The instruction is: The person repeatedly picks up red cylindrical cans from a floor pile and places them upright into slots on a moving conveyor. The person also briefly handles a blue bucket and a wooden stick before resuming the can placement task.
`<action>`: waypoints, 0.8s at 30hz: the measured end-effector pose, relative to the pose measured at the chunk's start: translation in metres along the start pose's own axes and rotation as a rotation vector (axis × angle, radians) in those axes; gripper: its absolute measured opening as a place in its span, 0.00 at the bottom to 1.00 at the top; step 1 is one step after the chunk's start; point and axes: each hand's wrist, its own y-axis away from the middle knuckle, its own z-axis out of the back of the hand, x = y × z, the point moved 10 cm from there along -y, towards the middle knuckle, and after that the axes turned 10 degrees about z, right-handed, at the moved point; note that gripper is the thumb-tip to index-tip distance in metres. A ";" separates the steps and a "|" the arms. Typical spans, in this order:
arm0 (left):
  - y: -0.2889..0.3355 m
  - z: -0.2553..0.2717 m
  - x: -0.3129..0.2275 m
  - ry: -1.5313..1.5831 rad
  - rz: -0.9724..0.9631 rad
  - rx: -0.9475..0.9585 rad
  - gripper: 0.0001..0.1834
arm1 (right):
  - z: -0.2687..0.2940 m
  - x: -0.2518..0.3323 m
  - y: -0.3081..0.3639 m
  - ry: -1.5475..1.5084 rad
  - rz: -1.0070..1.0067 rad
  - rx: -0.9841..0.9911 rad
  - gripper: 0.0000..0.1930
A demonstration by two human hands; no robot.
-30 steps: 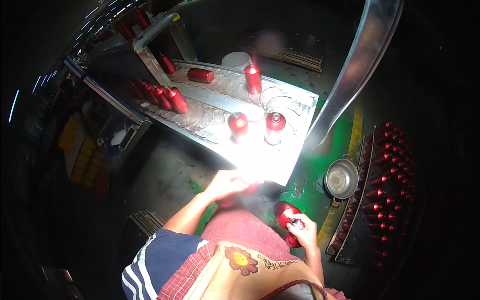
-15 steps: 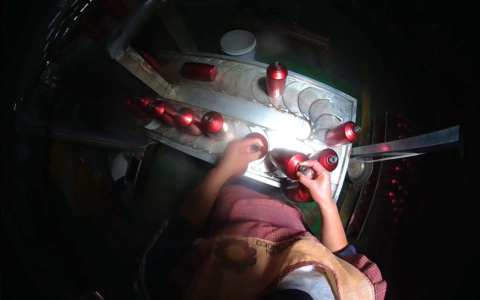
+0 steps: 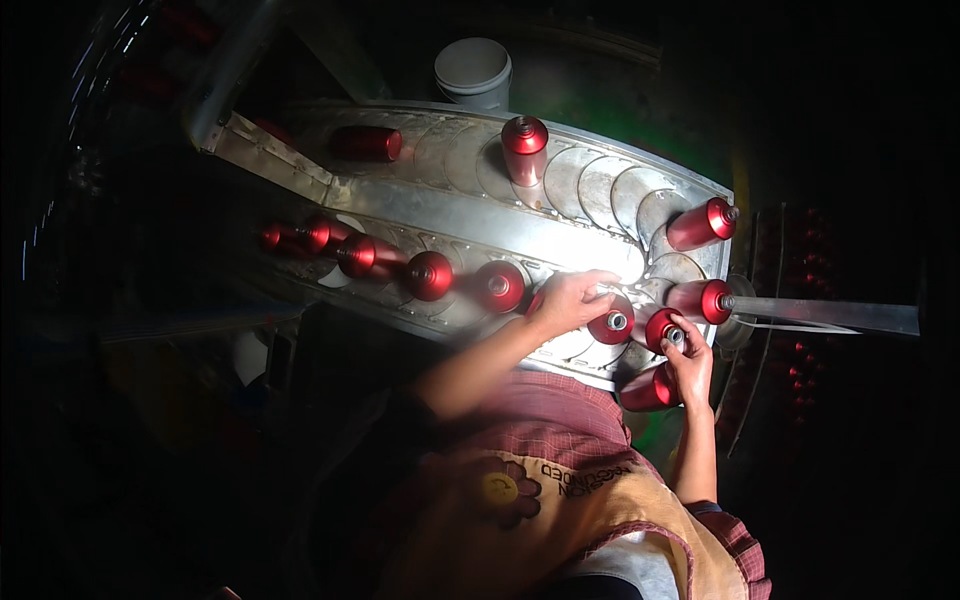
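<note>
My right hand (image 3: 691, 362) pinches the neck of a shiny red metal bottle (image 3: 655, 325) at the near right end of the metal conveyor (image 3: 460, 200). Left of it stands another red bottle (image 3: 606, 330), its bare silver neck uncovered. My left hand (image 3: 570, 302) reaches over the conveyor to that bottle's far left shoulder, thumb and forefinger apart; whether they touch it I cannot tell. Behind my left wrist, one more red bottle is mostly hidden. A further red bottle (image 3: 648, 390) leans at the near edge beside my right hand.
Several red bottles, among them one (image 3: 499, 290), line the near track leftward. On the far track one bottle (image 3: 525, 150) stands and another (image 3: 367, 144) lies. Two more (image 3: 702, 224) are at the right end. Beyond the conveyor stands a white bucket (image 3: 473, 75); a metal bar (image 3: 830, 312) juts out right.
My left hand has let go of a bottle neck and moved right. My right hand, on a bottle neck in both frames, is farther right. Bottles on the tracks have shifted.
</note>
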 end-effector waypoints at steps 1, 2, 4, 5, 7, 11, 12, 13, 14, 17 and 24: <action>-0.005 -0.006 -0.003 -0.025 0.060 0.058 0.17 | 0.006 0.003 0.001 0.017 -0.005 -0.014 0.25; -0.008 0.010 -0.028 -0.040 -0.083 0.003 0.18 | 0.014 0.006 0.004 0.033 -0.008 -0.041 0.27; 0.000 0.051 -0.081 -0.058 -0.441 -0.091 0.21 | 0.033 0.009 0.015 0.100 -0.063 -0.091 0.28; -0.026 0.098 -0.062 0.015 -0.187 -0.153 0.23 | 0.047 0.021 0.017 0.050 0.011 -0.148 0.28; -0.058 0.254 -0.049 0.282 -0.203 -0.528 0.25 | 0.076 0.035 0.030 0.020 0.047 -0.237 0.27; -0.104 0.503 0.130 0.148 0.631 -0.983 0.32 | 0.140 0.072 0.053 0.073 0.069 -0.379 0.26; -0.101 0.538 0.186 0.157 0.846 -1.059 0.34 | 0.153 0.085 0.058 0.034 0.068 -0.396 0.25; -0.118 0.566 0.218 -0.074 0.858 -1.069 0.36 | 0.167 0.099 0.067 0.171 0.046 -0.448 0.24; -0.131 0.587 0.245 -0.310 0.877 -1.088 0.38 | 0.175 0.116 0.073 0.207 0.060 -0.469 0.23; -0.155 0.594 0.345 0.211 0.763 -0.929 0.35 | 0.201 0.167 0.079 0.301 0.061 -0.616 0.22; -0.154 0.587 0.312 0.803 0.299 -0.810 0.31 | 0.145 0.271 -0.013 0.273 0.376 -0.553 0.14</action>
